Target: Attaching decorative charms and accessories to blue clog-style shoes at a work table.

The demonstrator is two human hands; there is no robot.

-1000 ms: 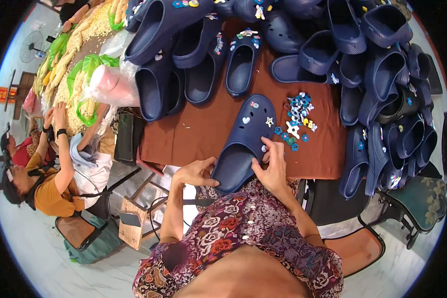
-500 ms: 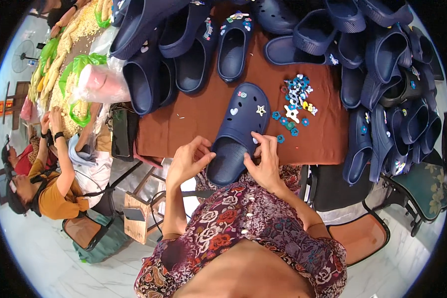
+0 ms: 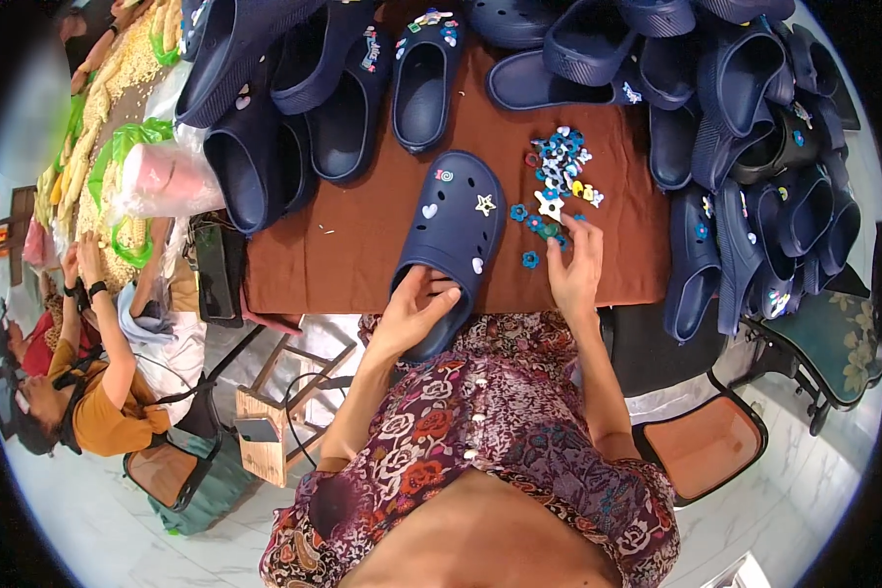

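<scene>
A navy clog (image 3: 456, 230) lies on the brown cloth in front of me, toe pointing away. A candy-like swirl charm (image 3: 444, 176), a star charm (image 3: 485, 204) and two white heart charms (image 3: 428, 212) sit on its upper. My left hand (image 3: 414, 312) grips the clog at its opening; its fingertips are hidden inside the shoe. Over the loose pile of charms (image 3: 562, 162), my right hand (image 3: 578, 267) reaches with thumb and fingers apart, close to a green flower charm (image 3: 550, 231). Blue flower charms (image 3: 530, 260) lie beside it.
More navy clogs (image 3: 423, 93) crowd the far edge and are stacked at the right (image 3: 740, 108). A plastic-wrapped pink roll (image 3: 171, 179) is at the left. Beyond it, a person (image 3: 108, 392) works at kernels on another table. An orange-seated chair (image 3: 704, 446) stands right.
My left hand has moved from the clog's side into its opening. My right hand has left the clog for the charms. Another white heart charm now shows fully on the clog's right side.
</scene>
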